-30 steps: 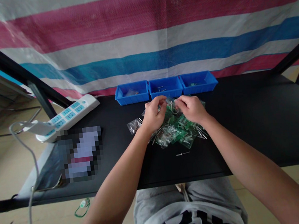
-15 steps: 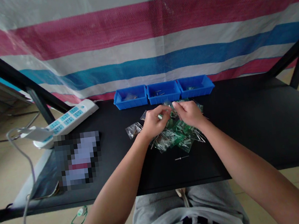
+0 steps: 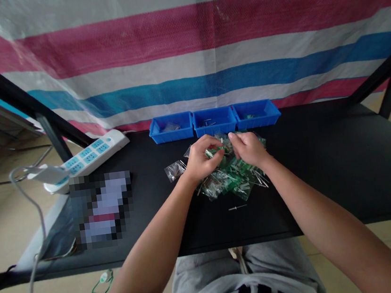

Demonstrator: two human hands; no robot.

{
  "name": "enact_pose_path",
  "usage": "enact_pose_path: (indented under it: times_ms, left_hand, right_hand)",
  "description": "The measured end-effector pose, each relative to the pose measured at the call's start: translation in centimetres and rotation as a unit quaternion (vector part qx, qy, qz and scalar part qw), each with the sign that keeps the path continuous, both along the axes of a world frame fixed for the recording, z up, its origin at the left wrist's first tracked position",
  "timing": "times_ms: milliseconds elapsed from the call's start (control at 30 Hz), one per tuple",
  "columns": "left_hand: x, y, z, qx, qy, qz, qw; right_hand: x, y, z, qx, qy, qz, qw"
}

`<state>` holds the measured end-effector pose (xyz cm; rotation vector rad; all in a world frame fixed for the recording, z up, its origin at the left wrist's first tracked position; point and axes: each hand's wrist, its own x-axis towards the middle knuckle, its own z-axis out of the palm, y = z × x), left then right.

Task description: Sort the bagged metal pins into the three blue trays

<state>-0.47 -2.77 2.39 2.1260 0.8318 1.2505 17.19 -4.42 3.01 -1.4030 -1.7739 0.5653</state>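
My left hand (image 3: 202, 157) and my right hand (image 3: 249, 148) meet over a heap of small clear bags with green parts (image 3: 233, 177) on the black table (image 3: 326, 163). Both hands are closed in a pinch on one small clear bag (image 3: 223, 144) held between them, just above the heap. A single metal pin (image 3: 237, 207) lies alone on the table in front of the heap. One empty-looking clear bag (image 3: 174, 169) lies left of my left wrist.
Three blue bins (image 3: 213, 120) stand in a row behind the heap, each with a few small parts inside. A white power strip (image 3: 85, 161) lies at the back left, beside a blurred flat object (image 3: 101, 208). A striped tarp hangs behind.
Both hands have come closer together and dropped slightly toward the heap, still pinching the bag. The view has shifted a little.
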Motion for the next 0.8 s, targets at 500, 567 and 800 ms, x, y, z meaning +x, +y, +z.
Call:
enact_pose_path:
  times_ms: [500, 567, 800]
  left_hand:
    - [0.2, -0.5, 0.4, 0.035, 0.078, -0.084, 0.993]
    - [0.2, -0.2, 0.1, 0.052, 0.074, -0.044, 0.995]
    - [-1.1, 3.3, -1.2, 0.121, 0.154, 0.181, 0.964]
  right_hand:
    - [-0.3, 0.2, -0.5, -0.031, 0.042, 0.006, 0.999]
    - [-0.2, 0.3, -0.6, -0.034, 0.078, 0.006, 0.996]
    - [0.9, 1.1, -1.3, -0.007, 0.103, -0.043, 0.994]
